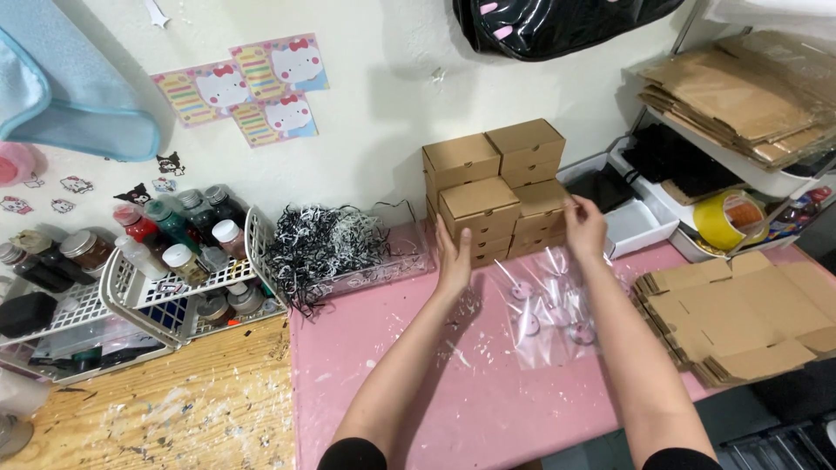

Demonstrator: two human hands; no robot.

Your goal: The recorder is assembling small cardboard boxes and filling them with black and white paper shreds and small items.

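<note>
boxes [488, 196] brown | mat [435, 383] pink, white-flecked | shredded paper [326, 244] black-white

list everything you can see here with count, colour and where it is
small cardboard boxes: count unclear, roughly eight, brown, stacked against the wall on the pink table
pink table: one, paint-flecked, centre
clear plastic bags: a few, transparent with round pink pieces, on the table between the forearms
flat cardboard blanks: a pile, brown, right of the table
shredded paper: one heap, black and white, in a clear tray left of the boxes
paint bottles: many, mixed colours, in white baskets at left
tape roll: one, yellow, right shelf
stickers: several, pastel, on the wall
wooden table: one, paint-spattered, lower left
left hand: open, against the front stack
right hand: by the right stack
</note>
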